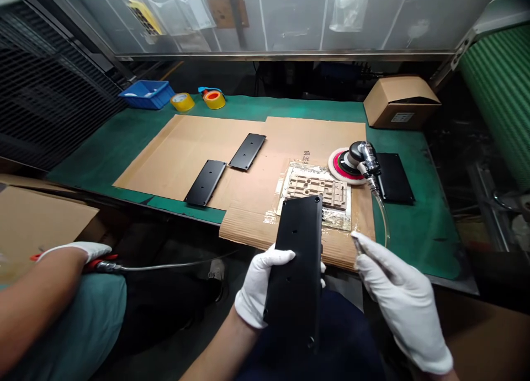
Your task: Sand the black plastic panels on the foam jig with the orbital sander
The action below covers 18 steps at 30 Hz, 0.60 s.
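Note:
My left hand [257, 284], in a white glove, grips a flat black panel [298, 259] with small holes, thumb on its face and fingertips round its far edge. The panel is tilted up in front of me, over the near edge of the bench. To its right my right hand [399, 301], also gloved, is closed with thumb and fingers together, apart from the panel. Whatever it pinches is too small to make out. Just beyond the panel lies a slotted tan fixture [317, 189] on a taped board. A polisher [351, 163] with a round pad rests beside the fixture.
Two black panels [247, 151] lie on the cardboard sheet [165, 154]; another panel [395, 176] is right of the polisher. Behind are a blue bin [147, 95], tape rolls [182, 101] and a cardboard box [399, 102]. A co-worker's gloved hand [78, 251] holds a red-handled hose tool.

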{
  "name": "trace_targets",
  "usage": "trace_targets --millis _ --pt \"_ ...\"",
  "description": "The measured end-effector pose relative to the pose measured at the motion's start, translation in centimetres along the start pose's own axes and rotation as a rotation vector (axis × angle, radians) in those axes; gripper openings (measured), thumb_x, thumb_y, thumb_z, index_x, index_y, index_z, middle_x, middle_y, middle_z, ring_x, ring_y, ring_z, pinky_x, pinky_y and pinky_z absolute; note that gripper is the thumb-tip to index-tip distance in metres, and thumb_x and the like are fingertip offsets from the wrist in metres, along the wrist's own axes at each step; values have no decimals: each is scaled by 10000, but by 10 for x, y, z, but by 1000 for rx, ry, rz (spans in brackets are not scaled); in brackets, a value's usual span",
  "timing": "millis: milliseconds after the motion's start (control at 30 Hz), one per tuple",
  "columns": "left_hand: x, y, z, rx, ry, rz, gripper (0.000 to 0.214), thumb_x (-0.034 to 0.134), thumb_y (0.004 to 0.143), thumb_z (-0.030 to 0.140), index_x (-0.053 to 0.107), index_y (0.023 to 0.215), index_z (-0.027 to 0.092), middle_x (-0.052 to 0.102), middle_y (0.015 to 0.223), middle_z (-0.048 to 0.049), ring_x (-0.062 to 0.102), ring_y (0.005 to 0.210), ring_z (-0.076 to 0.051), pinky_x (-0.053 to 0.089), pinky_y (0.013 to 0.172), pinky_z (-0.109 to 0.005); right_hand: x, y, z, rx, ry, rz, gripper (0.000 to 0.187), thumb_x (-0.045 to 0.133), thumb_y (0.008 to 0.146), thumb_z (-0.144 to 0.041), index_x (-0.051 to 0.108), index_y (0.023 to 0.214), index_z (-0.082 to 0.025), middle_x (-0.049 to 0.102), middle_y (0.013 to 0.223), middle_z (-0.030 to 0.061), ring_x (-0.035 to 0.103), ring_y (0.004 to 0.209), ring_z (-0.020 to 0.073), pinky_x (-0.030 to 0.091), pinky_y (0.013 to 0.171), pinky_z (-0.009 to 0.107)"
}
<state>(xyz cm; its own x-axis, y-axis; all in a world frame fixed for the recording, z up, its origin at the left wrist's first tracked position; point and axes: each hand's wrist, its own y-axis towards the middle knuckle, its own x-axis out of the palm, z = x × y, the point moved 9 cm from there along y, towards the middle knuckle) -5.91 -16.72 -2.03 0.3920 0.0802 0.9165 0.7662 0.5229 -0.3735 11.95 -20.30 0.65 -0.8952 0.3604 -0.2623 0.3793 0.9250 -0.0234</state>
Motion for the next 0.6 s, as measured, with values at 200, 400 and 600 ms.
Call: trace_targets --millis 200,400,600 --pt "-4 -4 -2 23 24 33 279 647 861 219 780 996 14 789 861 -167 757 726 -221 583 670 -270 32 -2 -26 -173 -1 -169 378 708 943 -278 719 1321 -287 730 1278 55 723 1131 245 636 932 317" --pt "-12 -6 -1 68 69 66 205 663 850 204 770 941 56 782 800 -135 743 664 -192 582 626 -244 32 2 -26 -160 3 -129 374 704 950 -273 716 1324 -273 727 1286 58 714 1155 242 613 1005 350" --pt "-16 -7 -4 57 100 25 215 675 835 226 758 948 63 769 776 -132 730 638 -198 572 606 -256 26 8 -38 -206 -24 -68 368 715 941 -252 725 1307 -282 735 1269 38 719 1144 231 576 1067 369"
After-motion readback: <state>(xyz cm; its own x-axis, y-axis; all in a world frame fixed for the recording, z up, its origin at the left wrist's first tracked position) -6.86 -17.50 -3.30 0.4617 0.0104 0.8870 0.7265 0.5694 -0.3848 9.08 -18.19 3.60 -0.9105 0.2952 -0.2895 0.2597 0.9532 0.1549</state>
